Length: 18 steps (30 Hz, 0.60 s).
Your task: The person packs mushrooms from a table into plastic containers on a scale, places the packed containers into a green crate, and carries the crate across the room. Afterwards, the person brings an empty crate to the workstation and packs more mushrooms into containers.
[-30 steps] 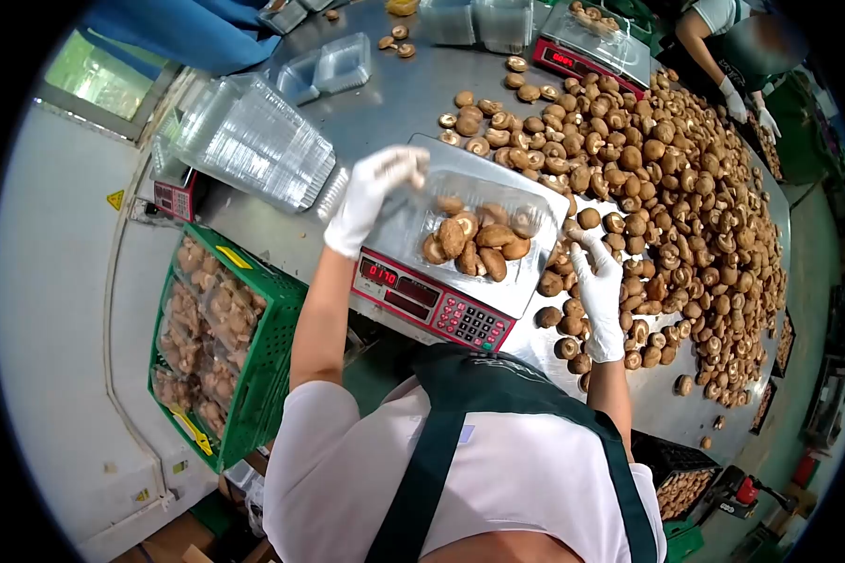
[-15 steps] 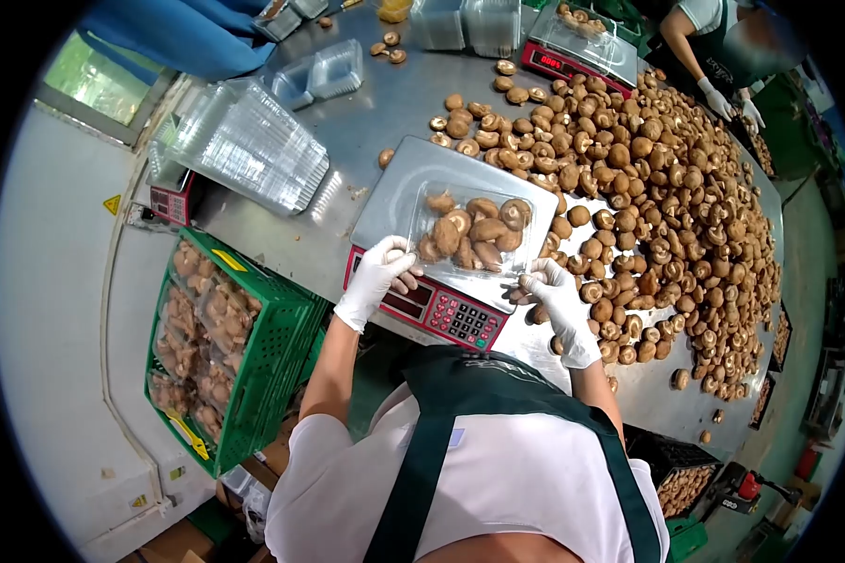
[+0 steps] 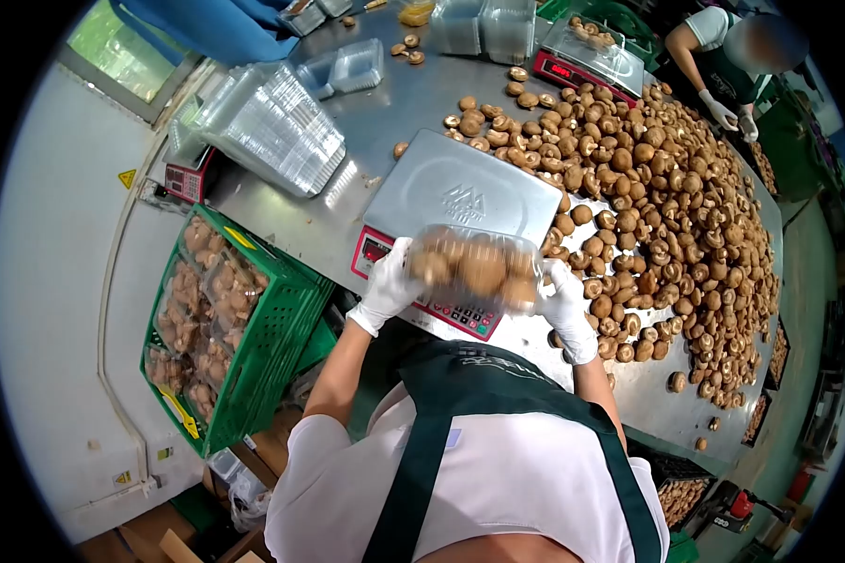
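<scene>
A clear plastic tray of brown mushrooms is held up over the front edge of the scale, somewhat blurred. My left hand, in a white glove, grips the tray's left end. Gloved too, my right hand holds its right end. Below the tray, the scale's red keypad is partly covered; its metal plate carries nothing. To the right spreads a large heap of loose mushrooms.
Stacked clear trays lie at the left, above a green crate with packed mushrooms. Behind the heap stands a second scale. A co-worker's gloved hands are at the far right. Two more trays lie at the back.
Both hands first came to the tray's near corners, then lifted it off the scale plate toward me. The tray now tilts, and the bare plate shows behind it.
</scene>
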### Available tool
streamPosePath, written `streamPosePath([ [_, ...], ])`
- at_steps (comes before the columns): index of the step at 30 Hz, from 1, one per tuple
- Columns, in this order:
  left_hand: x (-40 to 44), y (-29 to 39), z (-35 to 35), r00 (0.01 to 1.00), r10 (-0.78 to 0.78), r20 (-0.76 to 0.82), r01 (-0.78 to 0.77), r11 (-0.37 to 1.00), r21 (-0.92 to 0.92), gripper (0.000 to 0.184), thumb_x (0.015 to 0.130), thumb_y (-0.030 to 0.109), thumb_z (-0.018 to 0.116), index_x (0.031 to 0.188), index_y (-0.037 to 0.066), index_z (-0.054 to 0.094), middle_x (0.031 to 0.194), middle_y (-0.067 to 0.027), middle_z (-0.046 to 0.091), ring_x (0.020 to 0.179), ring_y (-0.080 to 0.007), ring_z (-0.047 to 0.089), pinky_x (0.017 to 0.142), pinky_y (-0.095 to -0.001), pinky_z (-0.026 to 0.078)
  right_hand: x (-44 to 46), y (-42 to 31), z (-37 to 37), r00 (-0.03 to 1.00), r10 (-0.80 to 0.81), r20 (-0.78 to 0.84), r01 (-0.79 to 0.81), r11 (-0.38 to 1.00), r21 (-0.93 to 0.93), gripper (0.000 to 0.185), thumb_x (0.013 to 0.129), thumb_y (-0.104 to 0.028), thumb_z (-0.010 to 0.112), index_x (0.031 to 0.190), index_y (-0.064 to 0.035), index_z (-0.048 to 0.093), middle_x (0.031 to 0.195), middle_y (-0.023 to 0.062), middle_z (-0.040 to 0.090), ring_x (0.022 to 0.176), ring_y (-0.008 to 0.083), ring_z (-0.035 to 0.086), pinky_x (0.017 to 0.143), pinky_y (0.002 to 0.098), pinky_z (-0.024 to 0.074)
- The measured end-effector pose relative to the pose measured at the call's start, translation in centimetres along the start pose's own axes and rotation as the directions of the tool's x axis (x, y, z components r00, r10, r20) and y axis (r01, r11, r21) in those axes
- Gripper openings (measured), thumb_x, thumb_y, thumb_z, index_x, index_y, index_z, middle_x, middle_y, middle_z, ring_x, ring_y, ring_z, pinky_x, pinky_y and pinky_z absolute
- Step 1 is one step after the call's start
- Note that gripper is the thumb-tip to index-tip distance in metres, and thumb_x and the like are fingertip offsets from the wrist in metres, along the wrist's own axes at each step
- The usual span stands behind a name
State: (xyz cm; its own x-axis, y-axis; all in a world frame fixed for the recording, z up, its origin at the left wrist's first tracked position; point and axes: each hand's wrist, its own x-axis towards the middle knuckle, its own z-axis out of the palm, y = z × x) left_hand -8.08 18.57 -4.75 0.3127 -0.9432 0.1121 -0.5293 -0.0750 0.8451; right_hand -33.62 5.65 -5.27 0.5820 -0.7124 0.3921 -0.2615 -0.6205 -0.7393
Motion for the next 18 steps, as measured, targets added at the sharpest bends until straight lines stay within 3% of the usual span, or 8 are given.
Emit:
streamPosePath([
  [1, -0.3, -0.2, 0.2, 0.997, 0.061, -0.051, -0.058, 0.996, 0.061, 0.047, 0.07, 0.015, 0.07, 0.109, 0.003, 0.048, 0.096, -0.0123, 0.063, 0.084, -0.0256, 0.063, 0.07, -0.0324, 0.051, 0.4, -0.3, -0.2, 0.984, -0.172, -0.043, 0.17, 0.984, -0.052, 0.022, 0.064, 0.004, 0.065, 0.081, -0.0039, 0.055, 0.083, 0.0104, 0.062, 0.076, 0.0243, 0.062, 0.064, 0.031, 0.0506],
  [3, -0.8, 0.0, 0.2, 0.987, 0.126, -0.104, -0.112, 0.986, 0.127, 0.043, 0.071, 0.013, 0.069, 0.108, 0.005, 0.048, 0.103, -0.0121, 0.062, 0.088, -0.0267, 0.062, 0.071, -0.0329, 0.051, 0.6, -0.5, -0.3, 0.965, -0.254, -0.066, 0.246, 0.963, -0.114, 0.023, 0.062, 0.006, 0.065, 0.08, -0.0042, 0.054, 0.083, 0.0101, 0.062, 0.076, 0.0254, 0.062, 0.064, 0.0316, 0.0507],
  [5, -1.3, 0.7, -0.2, 0.918, 0.339, -0.203, -0.299, 0.932, 0.204, 0.039, 0.072, 0.009, 0.067, 0.106, 0.006, 0.049, 0.107, -0.0114, 0.061, 0.089, -0.0248, 0.062, 0.071, -0.031, 0.052, 0.7, -1.0, -0.3, 0.938, -0.335, -0.085, 0.317, 0.932, -0.175, 0.024, 0.06, 0.008, 0.064, 0.079, -0.0046, 0.053, 0.083, 0.0098, 0.062, 0.077, 0.0264, 0.062, 0.064, 0.0321, 0.0507],
  [9, -2.7, 1.2, -1.1, 0.891, 0.375, -0.255, -0.329, 0.922, 0.207, 0.043, 0.071, 0.008, 0.069, 0.108, 0.005, 0.047, 0.108, -0.0104, 0.061, 0.089, -0.0247, 0.063, 0.071, -0.0299, 0.052, 0.7, -2.4, 0.5, 0.916, -0.383, -0.121, 0.355, 0.912, -0.205, 0.024, 0.06, 0.008, 0.063, 0.078, -0.0049, 0.054, 0.082, 0.0105, 0.062, 0.076, 0.0271, 0.062, 0.063, 0.0321, 0.0506],
  [13, -4.3, 0.6, -2.1, 0.914, 0.296, -0.278, -0.265, 0.953, 0.143, 0.043, 0.072, 0.007, 0.069, 0.108, 0.004, 0.047, 0.105, -0.0122, 0.062, 0.086, -0.0255, 0.063, 0.071, -0.0307, 0.052, 0.3, -3.5, 1.9, 0.917, -0.377, -0.132, 0.353, 0.919, -0.173, 0.024, 0.06, 0.009, 0.063, 0.077, -0.0053, 0.053, 0.08, 0.0102, 0.06, 0.069, 0.0252, 0.06, 0.058, 0.0311, 0.049],
  [14, -4.8, 0.7, -2.5, 0.912, 0.293, -0.286, -0.26, 0.954, 0.149, 0.043, 0.072, 0.007, 0.069, 0.108, 0.004, 0.047, 0.105, -0.0122, 0.062, 0.086, -0.0255, 0.063, 0.071, -0.0307, 0.052, 0.1, -3.4, 2.4, 0.935, -0.338, -0.103, 0.326, 0.938, -0.119, 0.024, 0.061, 0.009, 0.063, 0.077, -0.0053, 0.053, 0.079, 0.0095, 0.059, 0.066, 0.0235, 0.059, 0.056, 0.0304, 0.0479],
  [16, -5.8, 1.3, -3.5, 0.969, 0.086, -0.232, -0.091, 0.996, -0.014, 0.041, 0.072, 0.004, 0.068, 0.107, 0.003, 0.047, 0.107, -0.013, 0.059, 0.091, -0.0236, 0.062, 0.075, -0.0304, 0.05, -0.4, -4.2, 3.1, 0.97, -0.241, -0.032, 0.239, 0.97, -0.039, 0.02, 0.065, 0.006, 0.066, 0.076, -0.005, 0.053, 0.073, 0.0078, 0.056, 0.058, 0.0193, 0.054, 0.05, 0.028, 0.0443],
  [18, -6.3, 0.2, -4.2, 0.946, 0.163, -0.28, -0.158, 0.987, 0.039, 0.04, 0.072, 0.004, 0.068, 0.107, 0.003, 0.047, 0.111, -0.0136, 0.057, 0.096, -0.0229, 0.059, 0.077, -0.0305, 0.049, -1.0, -4.7, 4.1, 0.977, -0.215, 0.003, 0.215, 0.977, 0.007, 0.019, 0.067, 0.004, 0.067, 0.077, -0.005, 0.054, 0.073, 0.0075, 0.055, 0.058, 0.0183, 0.054, 0.051, 0.0276, 0.0442],
])
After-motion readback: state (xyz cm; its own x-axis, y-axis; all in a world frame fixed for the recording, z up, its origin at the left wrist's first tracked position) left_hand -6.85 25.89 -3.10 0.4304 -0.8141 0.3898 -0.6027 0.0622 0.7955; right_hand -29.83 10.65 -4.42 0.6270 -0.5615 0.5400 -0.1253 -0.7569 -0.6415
